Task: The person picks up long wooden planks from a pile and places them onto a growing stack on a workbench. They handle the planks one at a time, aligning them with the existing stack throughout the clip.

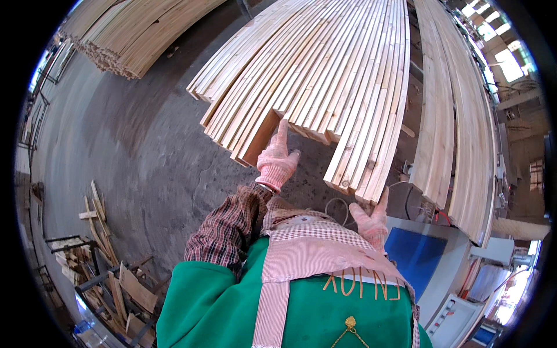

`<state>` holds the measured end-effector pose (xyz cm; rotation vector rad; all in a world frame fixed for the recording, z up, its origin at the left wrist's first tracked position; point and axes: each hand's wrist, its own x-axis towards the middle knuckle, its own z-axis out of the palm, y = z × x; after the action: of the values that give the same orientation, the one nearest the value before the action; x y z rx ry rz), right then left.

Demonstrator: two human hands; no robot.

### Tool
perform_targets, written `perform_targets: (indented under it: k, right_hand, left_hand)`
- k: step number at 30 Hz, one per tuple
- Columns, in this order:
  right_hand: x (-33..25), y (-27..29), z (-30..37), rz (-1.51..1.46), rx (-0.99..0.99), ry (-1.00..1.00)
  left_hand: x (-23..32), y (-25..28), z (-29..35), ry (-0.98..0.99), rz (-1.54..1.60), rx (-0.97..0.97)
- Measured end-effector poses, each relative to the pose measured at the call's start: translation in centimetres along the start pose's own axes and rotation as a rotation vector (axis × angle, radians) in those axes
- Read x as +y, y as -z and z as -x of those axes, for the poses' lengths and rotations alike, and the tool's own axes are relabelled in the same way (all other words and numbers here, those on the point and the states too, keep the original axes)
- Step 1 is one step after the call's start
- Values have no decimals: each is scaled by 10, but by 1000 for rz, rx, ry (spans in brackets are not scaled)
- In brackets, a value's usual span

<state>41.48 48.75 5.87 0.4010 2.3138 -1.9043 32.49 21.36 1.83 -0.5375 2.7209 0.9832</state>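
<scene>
Long, narrow pale wooden boards [313, 64] lie side by side in front of me, their near ends uneven. My left hand [277, 164], in a pink work glove, reaches into a recess among those ends. Its index finger points forward at a board end, beside the side face of a longer board, and the thumb stands apart. Whether that fingertip touches wood I cannot tell. My right hand [371, 223], gloved alike, is at the ends of the longer boards on the right, thumb and forefinger spread. Some of its fingers are hidden. Neither hand visibly grips a board.
Another stack of boards [136, 37] sits at the far left. Long wide planks [435, 116] run along the right, near a grey machine table with a blue panel [415, 255]. Scrap wood [119, 296] fills a metal rack at the lower left, above the dark concrete floor [156, 174].
</scene>
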Motion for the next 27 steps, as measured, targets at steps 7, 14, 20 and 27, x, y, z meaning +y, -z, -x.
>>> perform_targets:
  k: [7,14,20,27]
  right_hand:
    - [9,-3,1,-46,32,50]
    - [1,-7,3,4,65,47]
    - [13,-4,0,64,93,101]
    - [18,-2,0,115,105,111]
  left_hand:
    - [5,11,-4,-75,-205,-58]
    - [8,18,4,-226,-242,-44]
    - [25,21,4,-268,-297,-138]
    - [28,22,9,-300,-329,-121]
